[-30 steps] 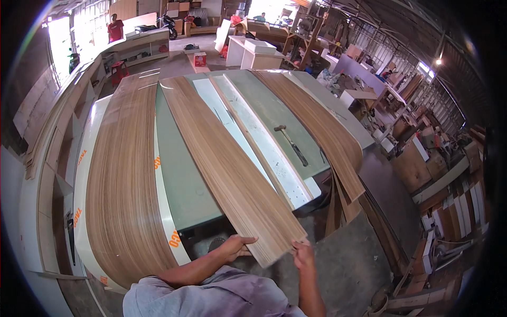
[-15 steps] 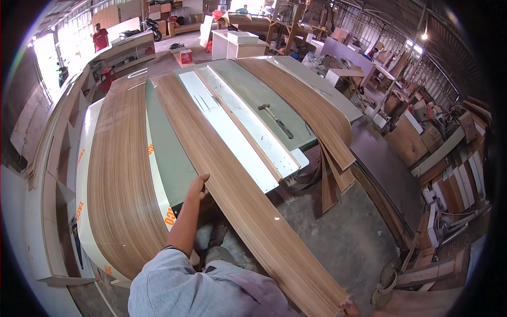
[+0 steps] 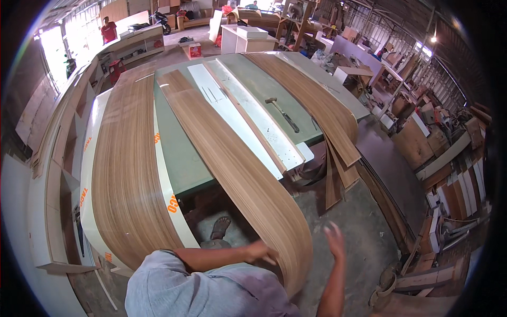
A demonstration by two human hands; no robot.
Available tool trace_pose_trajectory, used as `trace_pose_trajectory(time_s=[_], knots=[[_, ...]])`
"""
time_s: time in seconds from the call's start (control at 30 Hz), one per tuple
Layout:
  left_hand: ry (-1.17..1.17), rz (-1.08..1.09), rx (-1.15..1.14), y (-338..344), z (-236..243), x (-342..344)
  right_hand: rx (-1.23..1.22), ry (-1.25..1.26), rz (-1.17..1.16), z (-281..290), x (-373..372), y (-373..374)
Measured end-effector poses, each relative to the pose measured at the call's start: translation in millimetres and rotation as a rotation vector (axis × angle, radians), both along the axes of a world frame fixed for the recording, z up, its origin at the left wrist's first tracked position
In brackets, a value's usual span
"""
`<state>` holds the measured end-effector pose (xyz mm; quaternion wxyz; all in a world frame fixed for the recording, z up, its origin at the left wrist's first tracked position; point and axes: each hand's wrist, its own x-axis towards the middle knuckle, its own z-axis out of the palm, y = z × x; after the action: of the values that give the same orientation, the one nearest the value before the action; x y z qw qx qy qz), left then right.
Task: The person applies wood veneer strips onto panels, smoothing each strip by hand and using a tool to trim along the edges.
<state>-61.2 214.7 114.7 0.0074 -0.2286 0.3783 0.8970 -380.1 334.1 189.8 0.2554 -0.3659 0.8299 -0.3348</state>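
A long wood-grain laminate strip (image 3: 232, 158) lies across the green-topped table (image 3: 182, 158). Its near end bends down past the table's front edge beside my body. My left hand (image 3: 262, 253) is at the strip's left edge, fingers loosely extended and seemingly not gripping; whether they touch it I cannot tell. Over the floor to the right of the strip, my right hand (image 3: 335, 240) is raised with fingers apart, holding nothing. A white panel (image 3: 232, 119) and a narrow white board with brown edges (image 3: 264, 127) lie beside the strip. Farther right rests a hammer (image 3: 283, 114).
A wide wood-grain sheet (image 3: 129, 174) with pale borders drapes over the table's left side. Another laminate strip (image 3: 311, 95) hangs off the right, above a dark panel (image 3: 385, 164). Shelving (image 3: 50, 211) runs along the left. A person in red (image 3: 109, 31) stands far back.
My left hand has left the strip's edge at the table front and moved nearer my body. My right hand has let go of the strip's near end, which now curves downward.
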Motion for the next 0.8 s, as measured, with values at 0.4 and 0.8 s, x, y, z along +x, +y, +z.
trace_pose_trajectory(time_s=[0.4, 0.8], knots=[[0.302, -0.488, -0.031, -6, 40, 11, 0.071, 0.007, 0.393, 35, 54, -102], [0.090, 1.013, 0.114, -252, 29, 103, 0.064, -0.388, -0.048, 64, -19, 115]])
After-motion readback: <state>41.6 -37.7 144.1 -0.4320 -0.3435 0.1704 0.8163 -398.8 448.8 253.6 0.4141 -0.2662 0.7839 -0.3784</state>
